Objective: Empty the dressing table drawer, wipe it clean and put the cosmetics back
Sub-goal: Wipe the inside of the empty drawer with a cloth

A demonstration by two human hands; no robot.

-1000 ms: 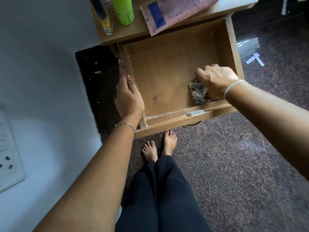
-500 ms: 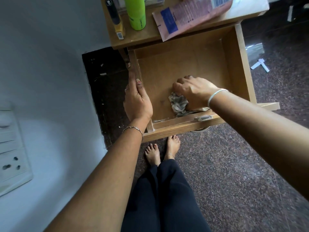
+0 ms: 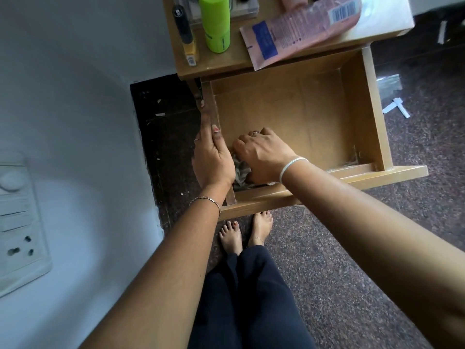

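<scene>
1. Step in hand, by my judgement: wiping. The drawer (image 3: 372, 114) stands pulled out from under the dressing table top (image 3: 226, 61). Its wooden floor shows bare, with no cosmetics in it.
2. Right hand (image 3: 261, 154) — fingers curled down and clamped on a crumpled grey cloth (image 3: 241, 172), pressing it to the drawer floor in the near left corner. The bunched grip likely serves to put pressure into the corner, where dirt gathers.
3. Left hand (image 3: 212, 159) — fingers straight and together, laid along the drawer's left wall, thumb on its top edge. It holds nothing. Its likely purpose is to brace the drawer against sliding or rocking under the wiping.
4. The two hands sit just beside each other, with the cloth between them.
5. The cosmetics are on the table top, apparently parked there to keep the drawer free. Count: one green bottle (image 3: 216, 23), one dark-capped yellow tube (image 3: 186, 34), one pink packet (image 3: 299, 31) lying flat with a corner overhanging the drawer. Further items at the upper edge are cropped and cannot be counted.
6. Other counts: one drawer, one cloth, two hands. Something glints in the drawer's near right corner; I cannot tell what.
7. Remaining, by judgement: finish wiping, then return the cosmetics.
</scene>
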